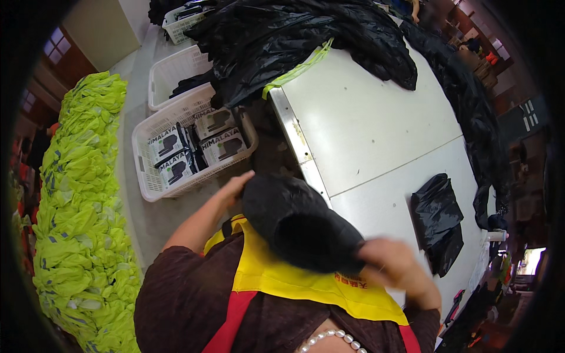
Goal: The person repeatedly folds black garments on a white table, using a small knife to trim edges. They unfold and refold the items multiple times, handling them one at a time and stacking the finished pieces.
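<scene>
A black fabric piece (282, 206) stretches across my front, over the yellow apron (259, 265). It looks like a pouch or tube, with a dark round opening toward its lower right; its exact kind does not show. My left hand (236, 187) grips its upper left end. At the lower right end my right hand (388, 262) is closed round the edge, smeared by motion. Right of my hands, a folded black garment (438, 206) with a slight shine lies on the white table (365, 135).
A white basket (141, 170) with packs of printed packaging stands at left on the floor, another basket (154, 76) behind it. Black garments (282, 35) heap over the table's far end. A long pile of neon-yellow garments (88, 235) lines the far left. The table's metal edge (294, 135) faces the baskets.
</scene>
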Demonstrator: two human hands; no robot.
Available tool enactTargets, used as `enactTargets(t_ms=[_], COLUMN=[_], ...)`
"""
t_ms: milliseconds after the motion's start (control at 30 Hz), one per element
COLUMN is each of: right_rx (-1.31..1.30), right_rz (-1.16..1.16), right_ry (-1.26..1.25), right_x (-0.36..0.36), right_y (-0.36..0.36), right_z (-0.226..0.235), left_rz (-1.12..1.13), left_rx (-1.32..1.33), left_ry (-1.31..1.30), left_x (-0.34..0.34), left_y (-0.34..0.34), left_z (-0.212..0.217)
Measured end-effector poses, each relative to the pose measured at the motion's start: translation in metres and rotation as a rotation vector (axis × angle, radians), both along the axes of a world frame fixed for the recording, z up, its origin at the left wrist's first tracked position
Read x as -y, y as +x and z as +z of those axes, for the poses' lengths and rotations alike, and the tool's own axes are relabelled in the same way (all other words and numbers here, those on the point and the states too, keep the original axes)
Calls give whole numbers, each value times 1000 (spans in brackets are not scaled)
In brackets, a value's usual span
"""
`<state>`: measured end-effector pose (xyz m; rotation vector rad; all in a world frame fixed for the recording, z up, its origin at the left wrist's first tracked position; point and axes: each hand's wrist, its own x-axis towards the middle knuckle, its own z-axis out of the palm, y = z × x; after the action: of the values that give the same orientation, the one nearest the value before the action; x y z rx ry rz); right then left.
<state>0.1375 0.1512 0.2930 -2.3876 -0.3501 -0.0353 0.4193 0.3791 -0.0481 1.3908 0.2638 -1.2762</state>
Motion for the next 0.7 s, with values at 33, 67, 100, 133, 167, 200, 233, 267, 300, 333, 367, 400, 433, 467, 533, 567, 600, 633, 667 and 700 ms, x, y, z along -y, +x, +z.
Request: enactTargets(t_ms=[33,67,100,133,167,200,233,267,300,333,367,400,433,467,533,567,600,633,667,700], right_rx=[88,171,262,359,455,514,499,400,193,11,-166,-242,-162,-75,103,173,216,232,217,202], right_rz=[-90,-192,-292,-351,-359,-321,-201,-83,-71,-103,-159,-202,-260,-344,-477,-494,-508,-522,-539,-550], right_ry=[-57,-63,-39,28,132,233,358,437,366,174,-37,-156,-127,-87,-56,-42,-47,-36,-88,-140], right_x=[17,39,63,90,115,130,144,156,164,172,180,183,192,207,227,239,247,252,248,244], right_y=[1,1,-2,-5,-11,-19,-13,-3,5,17,20,11,-12,-38,-97,-109,-114,-102,-75,-45], right_z=[2,12,23,35,48,66,70,64,56,36,26,29,36,50,108,122,133,140,140,141], left_rz=[93,174,113,56,113,159,230,307,85,-148,-110,-77,90,200,-9,8,15,21,46,25], left_rx=[83,157,235,321,362,377,343,310,430,554,530,497,522,363,394,379,354,328,113,171], left_ry=[-47,-101,-244,-389,-551,-741,-811,-872,-603,-321,-289,-276,-455,-558,-825,-821,-822,-823,-796,-760], left_x=[-2,0,-2,-5,-3,8,7,2,0,-15,-34,-49,-60,-61,-69,-63,-52,-39,-28,-20], left_y=[14,29,53,72,72,70,61,48,43,37,29,21,12,0,13,14,9,3,-1,0], left_z=[9,25,48,81,126,162,178,186,150,116,90,62,93,142,169,186,202,212,218,218])
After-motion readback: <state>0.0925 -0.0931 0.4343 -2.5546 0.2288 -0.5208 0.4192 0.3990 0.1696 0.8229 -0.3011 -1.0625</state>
